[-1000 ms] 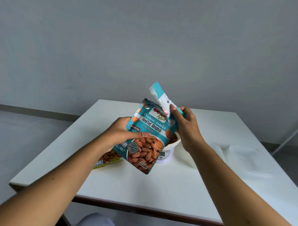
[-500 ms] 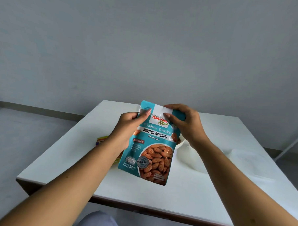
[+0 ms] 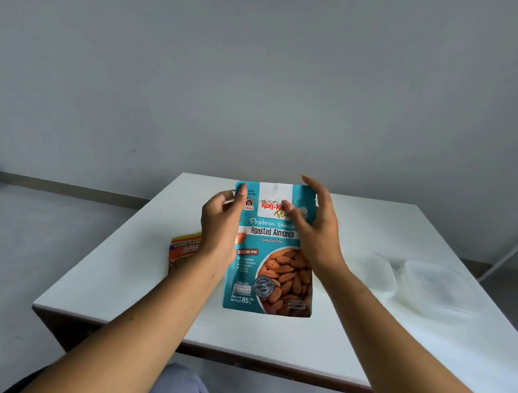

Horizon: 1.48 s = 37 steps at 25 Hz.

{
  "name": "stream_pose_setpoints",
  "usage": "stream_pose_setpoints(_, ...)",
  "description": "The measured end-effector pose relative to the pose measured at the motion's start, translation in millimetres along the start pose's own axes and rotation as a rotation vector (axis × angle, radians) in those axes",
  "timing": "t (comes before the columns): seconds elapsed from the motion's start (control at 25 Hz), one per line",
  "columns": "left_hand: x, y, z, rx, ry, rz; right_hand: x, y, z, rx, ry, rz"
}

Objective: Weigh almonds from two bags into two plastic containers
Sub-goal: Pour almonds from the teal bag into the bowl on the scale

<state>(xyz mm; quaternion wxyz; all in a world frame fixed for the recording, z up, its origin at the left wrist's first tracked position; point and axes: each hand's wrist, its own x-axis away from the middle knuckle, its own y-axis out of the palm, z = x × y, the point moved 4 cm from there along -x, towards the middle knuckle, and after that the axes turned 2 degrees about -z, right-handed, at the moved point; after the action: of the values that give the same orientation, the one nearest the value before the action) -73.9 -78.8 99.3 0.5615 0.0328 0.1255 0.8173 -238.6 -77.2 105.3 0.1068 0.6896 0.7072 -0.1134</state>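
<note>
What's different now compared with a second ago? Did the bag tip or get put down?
The teal almond bag went from tilted, with its top flap sticking up over the bowl, to upright and facing the camera, top edge flat. The left hand moved from the bag's side up to its top left corner; the right hand stayed at the top right. Both hold it above the table. The orange bag lies unmoved.

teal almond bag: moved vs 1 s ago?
Yes. The teal almond bag, tilted a second ago, now stands upright and nearer the table's front edge, between both hands.
</note>
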Motion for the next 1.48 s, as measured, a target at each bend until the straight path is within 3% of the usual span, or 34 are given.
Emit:
stream_pose_setpoints(0.24,-1.8,-14.3,-2.3,-0.136,0.25,0.185,1.9,11.3,-5.9,0.057,-0.091,-0.002)
stream_pose_setpoints(0.36,-4.5,-20.1,-6.3,-0.155,0.246,0.215,3.1,16.9,-5.6,0.036,-0.09,-0.027)
stream_pose_setpoints(0.52,-8.1,-25.1,-11.0,-0.173,0.181,0.122,4.3,20.8,-1.1,0.043,-0.078,-0.038)
stream_pose_setpoints(0.72,-4.5,-37.9,-6.3,-0.214,0.242,0.147,7.9,31.0,1.4,0.038,-0.009,-0.042)
stream_pose_setpoints(0.96,-15.7,-78.7,-14.2,0.08,-0.017,0.315,30.3,54.0,26.8,0.067,0.13,-0.277)
stream_pose_setpoints(1.16,-19.9,-124.2,-18.2,0.168,-0.179,0.383,50.4,72.0,41.9,0.152,0.189,-0.37)
stream_pose_setpoints(1.36,-4.0,-167.7,-48.0,0.047,-0.288,0.239,44.2,118.0,56.5,0.111,0.238,-0.287)
stream_pose_setpoints(1.48,-0.8,-206.6,-71.4,-0.074,-0.25,0.354,43.4,145.7,70.1,0.253,0.178,-0.287)
